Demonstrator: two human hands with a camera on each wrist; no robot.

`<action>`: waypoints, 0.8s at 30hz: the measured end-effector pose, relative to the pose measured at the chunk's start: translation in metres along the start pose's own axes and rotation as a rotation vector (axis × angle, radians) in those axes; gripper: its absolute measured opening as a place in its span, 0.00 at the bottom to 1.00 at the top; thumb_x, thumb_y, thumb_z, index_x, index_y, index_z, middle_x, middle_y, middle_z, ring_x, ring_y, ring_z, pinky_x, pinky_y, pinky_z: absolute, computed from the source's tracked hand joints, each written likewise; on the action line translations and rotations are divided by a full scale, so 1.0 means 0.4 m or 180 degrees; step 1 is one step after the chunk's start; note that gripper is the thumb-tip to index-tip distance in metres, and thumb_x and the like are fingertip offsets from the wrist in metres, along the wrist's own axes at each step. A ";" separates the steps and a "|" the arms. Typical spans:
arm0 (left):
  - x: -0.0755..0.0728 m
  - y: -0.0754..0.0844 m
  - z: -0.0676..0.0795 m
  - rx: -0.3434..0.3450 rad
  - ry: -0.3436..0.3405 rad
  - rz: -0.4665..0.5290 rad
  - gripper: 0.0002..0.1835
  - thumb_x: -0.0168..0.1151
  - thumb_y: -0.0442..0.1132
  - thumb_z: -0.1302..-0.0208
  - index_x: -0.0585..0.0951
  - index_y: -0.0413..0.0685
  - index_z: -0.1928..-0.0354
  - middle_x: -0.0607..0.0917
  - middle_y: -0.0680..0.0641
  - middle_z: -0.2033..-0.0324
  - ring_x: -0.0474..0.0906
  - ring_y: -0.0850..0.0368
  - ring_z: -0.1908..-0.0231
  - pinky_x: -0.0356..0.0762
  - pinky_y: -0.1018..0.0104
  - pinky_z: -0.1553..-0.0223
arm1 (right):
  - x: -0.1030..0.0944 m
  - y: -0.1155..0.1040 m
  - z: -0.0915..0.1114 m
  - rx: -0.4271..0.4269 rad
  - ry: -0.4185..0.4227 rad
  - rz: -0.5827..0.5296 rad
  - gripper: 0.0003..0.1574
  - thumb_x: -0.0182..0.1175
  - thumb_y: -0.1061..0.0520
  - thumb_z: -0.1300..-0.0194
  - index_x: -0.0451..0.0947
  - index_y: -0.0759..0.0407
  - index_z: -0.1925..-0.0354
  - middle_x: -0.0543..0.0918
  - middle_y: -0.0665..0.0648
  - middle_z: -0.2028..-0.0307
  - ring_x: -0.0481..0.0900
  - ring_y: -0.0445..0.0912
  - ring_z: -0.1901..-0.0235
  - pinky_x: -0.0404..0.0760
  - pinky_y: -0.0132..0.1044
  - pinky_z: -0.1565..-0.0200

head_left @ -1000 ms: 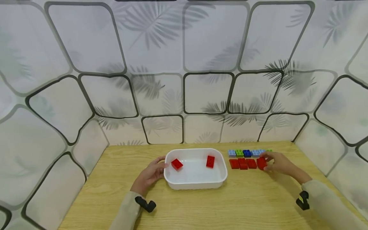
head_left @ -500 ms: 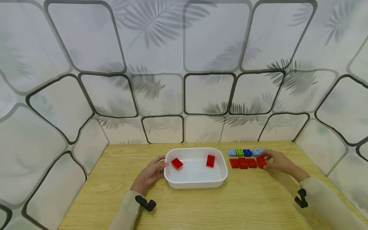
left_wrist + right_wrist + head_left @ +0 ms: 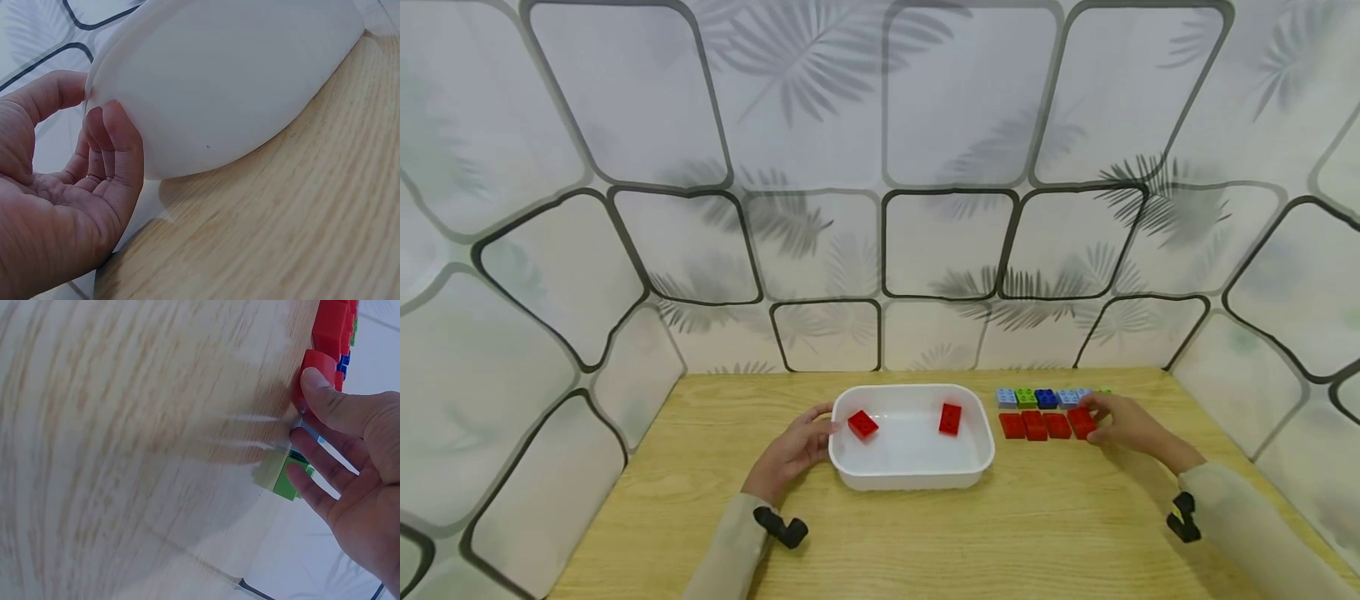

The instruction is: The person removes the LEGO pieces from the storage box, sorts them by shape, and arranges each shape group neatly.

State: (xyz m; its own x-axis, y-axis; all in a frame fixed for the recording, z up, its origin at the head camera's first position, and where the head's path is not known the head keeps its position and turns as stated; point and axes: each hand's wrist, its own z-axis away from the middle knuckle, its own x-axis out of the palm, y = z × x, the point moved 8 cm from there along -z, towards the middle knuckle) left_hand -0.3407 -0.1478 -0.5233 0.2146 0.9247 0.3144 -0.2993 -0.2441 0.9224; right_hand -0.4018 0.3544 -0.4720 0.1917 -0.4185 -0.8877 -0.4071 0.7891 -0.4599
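Observation:
My left hand (image 3: 793, 450) grips the left end of a white plastic tub (image 3: 906, 454), the thumb at its rim and the other fingers along the outer wall. In the left wrist view the tub's side (image 3: 219, 87) fills the upper middle. Inside lie two red toy bricks, one (image 3: 862, 426) at the left and another (image 3: 950, 419) at the right. Over on the right, my right hand (image 3: 1131, 427) pinches a red toy brick (image 3: 1081, 423) at the right end of a row of red bricks (image 3: 1034, 426). The right wrist view has the thumb on that brick (image 3: 319, 361).
Behind the red bricks runs a row of light blue, green and dark blue bricks (image 3: 1046, 399), its right end partly covered by the right hand. A green brick (image 3: 289, 480) shows below the fingers. Patterned cloth walls (image 3: 820, 250) enclose the wooden table (image 3: 910, 542).
The red brick under my right hand has turned slightly and settled in line with the other red ones. My left hand and the tub stay in place.

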 end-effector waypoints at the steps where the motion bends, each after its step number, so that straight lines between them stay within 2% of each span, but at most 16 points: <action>1: -0.001 -0.001 -0.001 0.0000 0.0009 -0.0005 0.26 0.55 0.32 0.27 0.62 0.41 0.30 0.83 0.48 0.52 0.83 0.59 0.59 0.84 0.65 0.57 | 0.000 -0.001 0.000 0.0007 0.0006 0.0000 0.33 0.76 0.63 0.47 0.75 0.72 0.45 0.82 0.73 0.50 0.83 0.62 0.55 0.84 0.53 0.56; 10: 0.000 -0.001 0.001 0.0030 -0.0014 0.0048 0.26 0.55 0.31 0.27 0.61 0.40 0.30 0.83 0.48 0.52 0.83 0.59 0.58 0.84 0.66 0.57 | -0.002 -0.012 0.005 -0.0003 0.0086 -0.0011 0.31 0.76 0.63 0.48 0.76 0.72 0.47 0.83 0.72 0.52 0.83 0.58 0.58 0.84 0.48 0.59; 24: 0.001 -0.001 0.000 0.0035 -0.0021 0.0055 0.25 0.55 0.31 0.27 0.63 0.41 0.32 0.83 0.49 0.53 0.83 0.59 0.59 0.84 0.65 0.58 | 0.007 -0.015 0.000 -0.0032 0.0070 0.0039 0.31 0.75 0.63 0.46 0.76 0.73 0.46 0.83 0.73 0.51 0.84 0.57 0.60 0.84 0.50 0.59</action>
State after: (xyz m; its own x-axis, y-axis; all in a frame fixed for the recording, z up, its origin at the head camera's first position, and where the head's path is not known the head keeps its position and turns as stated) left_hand -0.3407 -0.1472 -0.5234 0.2157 0.9184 0.3317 -0.2929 -0.2631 0.9192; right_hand -0.3987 0.3486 -0.4716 0.1669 -0.4188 -0.8926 -0.4183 0.7897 -0.4487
